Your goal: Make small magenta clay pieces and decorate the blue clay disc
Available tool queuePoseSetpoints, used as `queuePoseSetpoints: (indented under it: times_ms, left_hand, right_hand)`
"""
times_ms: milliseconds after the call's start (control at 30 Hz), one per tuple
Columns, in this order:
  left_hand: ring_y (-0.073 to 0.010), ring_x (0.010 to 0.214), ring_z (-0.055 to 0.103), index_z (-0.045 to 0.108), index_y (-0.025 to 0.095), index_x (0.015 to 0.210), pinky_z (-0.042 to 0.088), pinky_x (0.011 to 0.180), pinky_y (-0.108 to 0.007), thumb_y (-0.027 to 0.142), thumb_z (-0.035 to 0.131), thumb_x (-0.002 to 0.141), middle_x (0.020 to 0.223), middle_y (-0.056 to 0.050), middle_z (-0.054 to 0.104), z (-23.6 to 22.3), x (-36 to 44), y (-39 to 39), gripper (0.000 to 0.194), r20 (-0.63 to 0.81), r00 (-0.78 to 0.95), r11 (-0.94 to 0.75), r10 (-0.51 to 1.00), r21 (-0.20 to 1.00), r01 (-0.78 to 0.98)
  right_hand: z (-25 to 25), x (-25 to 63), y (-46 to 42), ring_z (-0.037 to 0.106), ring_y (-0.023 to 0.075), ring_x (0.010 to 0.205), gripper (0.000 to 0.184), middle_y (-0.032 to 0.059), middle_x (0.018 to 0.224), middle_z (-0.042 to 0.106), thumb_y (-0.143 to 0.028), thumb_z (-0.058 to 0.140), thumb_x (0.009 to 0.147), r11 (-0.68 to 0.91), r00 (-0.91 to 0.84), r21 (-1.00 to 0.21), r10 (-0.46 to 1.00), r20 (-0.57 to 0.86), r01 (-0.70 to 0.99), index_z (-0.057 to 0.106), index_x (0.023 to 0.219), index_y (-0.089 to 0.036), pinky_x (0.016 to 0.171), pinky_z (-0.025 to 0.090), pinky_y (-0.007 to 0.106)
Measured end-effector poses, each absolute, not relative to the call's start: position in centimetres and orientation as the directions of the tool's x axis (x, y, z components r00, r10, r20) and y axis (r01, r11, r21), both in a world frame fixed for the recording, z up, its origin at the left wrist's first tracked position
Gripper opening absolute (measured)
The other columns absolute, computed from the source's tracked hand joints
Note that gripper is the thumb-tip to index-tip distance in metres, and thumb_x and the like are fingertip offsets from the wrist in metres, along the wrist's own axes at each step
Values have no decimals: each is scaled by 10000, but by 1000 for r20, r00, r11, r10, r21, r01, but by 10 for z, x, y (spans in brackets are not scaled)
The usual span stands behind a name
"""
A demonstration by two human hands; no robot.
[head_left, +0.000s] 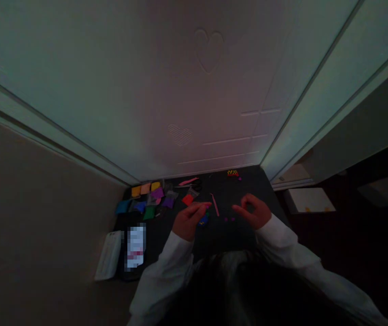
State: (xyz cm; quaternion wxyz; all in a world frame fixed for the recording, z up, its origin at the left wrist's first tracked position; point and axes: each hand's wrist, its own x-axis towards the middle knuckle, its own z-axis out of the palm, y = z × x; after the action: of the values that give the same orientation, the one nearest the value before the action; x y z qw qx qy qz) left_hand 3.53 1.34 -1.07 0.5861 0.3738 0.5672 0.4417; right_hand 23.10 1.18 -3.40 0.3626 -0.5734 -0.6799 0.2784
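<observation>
No text can be read anywhere: the printed card (136,246) at near left is pixelated over, with only a pinkish band showing through, and neither the white sheet (109,256) just beside it nor the small red packet (187,199) farther right shows legible lettering

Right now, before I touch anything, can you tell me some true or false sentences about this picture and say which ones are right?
1. A heart shape is pressed into the white door. True.
2. The right hand is holding the pink stick. False: the stick lies on the dark mat between the two hands.
3. Both sleeves are white. True.
4. The coloured square packets lie to the right of the hands. False: they lie on the mat to the left of the hands.
</observation>
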Motion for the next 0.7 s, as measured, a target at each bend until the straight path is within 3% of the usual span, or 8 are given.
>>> queuePoseSetpoints:
  times_ms: [133, 400, 600, 700]
  left_hand:
    - [-138, 673, 486, 632, 169, 729, 344, 632, -224, 248, 525, 624, 678, -22, 568, 22, 47, 7, 170, -140, 161, 125, 977, 987, 105]
    - [-132, 652, 455, 609, 181, 817, 328, 608, -229, 268, 445, 691, 662, -23, 520, 19, 57, -4, 225, -88, 284, 45, 955, 987, 155]
    - [-137, 689, 443, 592, 225, 871, 303, 677, -229, 302, 255, 765, 679, -27, 479, 22, 55, -7, 361, -81, 306, 33, 949, 987, 160]
    - [-138, 689, 449, 593, 242, 868, 296, 696, -219, 289, 290, 753, 693, -27, 496, 27, 54, -7, 327, -89, 295, 31, 951, 980, 196]
  right_hand:
    - [22, 212, -2, 394, 81, 530, 258, -39, 523, 410, -347, 553, 600, 433, -173, -686, 893, 416, 585, 371, 529, -179, 564, 306, 237]
    - [13, 209, -6, 396, 82, 526, 240, -38, 518, 415, -322, 564, 598, 420, -145, -655, 890, 432, 628, 383, 534, -179, 561, 290, 245]
    - [16, 211, -8, 392, 82, 516, 268, -39, 528, 414, -374, 560, 592, 400, -122, -657, 896, 427, 639, 376, 552, -183, 557, 294, 249]
    - [15, 211, -7, 391, 82, 521, 260, -38, 541, 415, -362, 568, 586, 407, -113, -656, 890, 443, 635, 380, 569, -183, 554, 295, 248]
